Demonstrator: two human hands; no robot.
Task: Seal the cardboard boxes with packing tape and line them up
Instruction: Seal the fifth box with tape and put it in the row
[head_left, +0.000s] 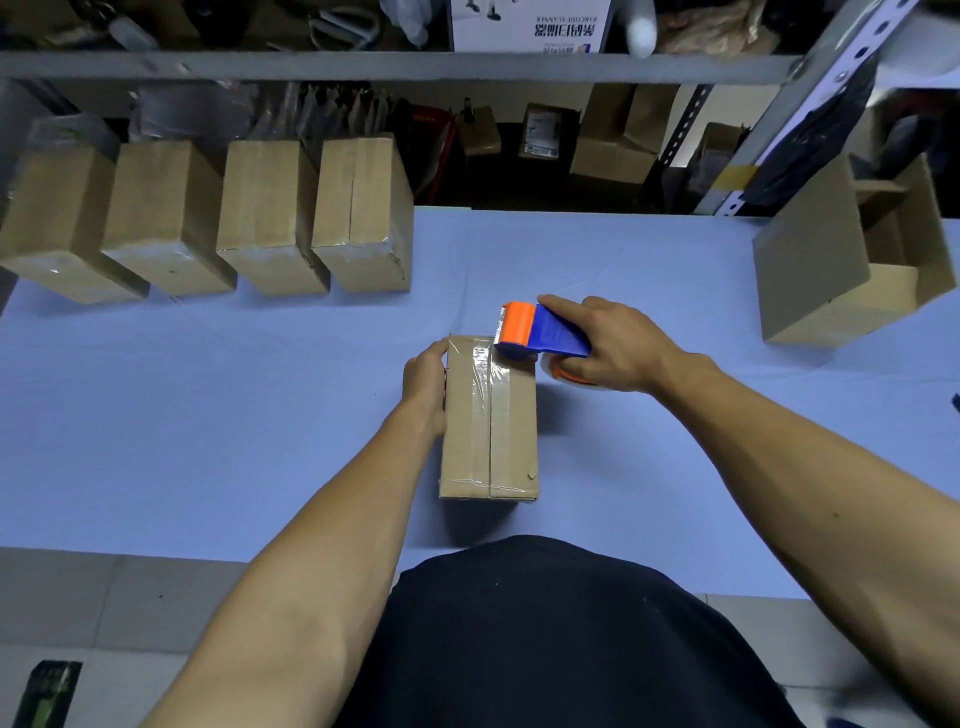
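A small brown cardboard box (488, 421) lay near the middle of the pale blue desk (208, 415), its long side running away from the person. Clear packing tape (485, 374) covered the centre seam, wrinkled and shiny at the far end; its near end folded over the front edge. The left hand (427, 384) pressed against the box's left side near the far corner, fingers curled over the edge; its fingertips were hidden behind the cardboard. The right hand (608, 345) was closed around a blue and orange plastic tape dispenser (540, 332), whose orange head sat at the box's far right corner. Most of the tape roll beneath was covered by the palm, with only a pale rim showing, and whether the blade touched the cardboard was hard to tell.

Four sealed brown cardboard boxes (218, 223) stood side by side in a row along the far left of the desk, small gaps between them; the leftmost was cut off by the frame edge. At the far right an open brown cardboard box (852, 260) lay tipped, its inside in shadow. Grey metal shelving (395, 66) behind held dim, blurred goods that could not be made out. A dark garment (561, 634) filled the lower centre.
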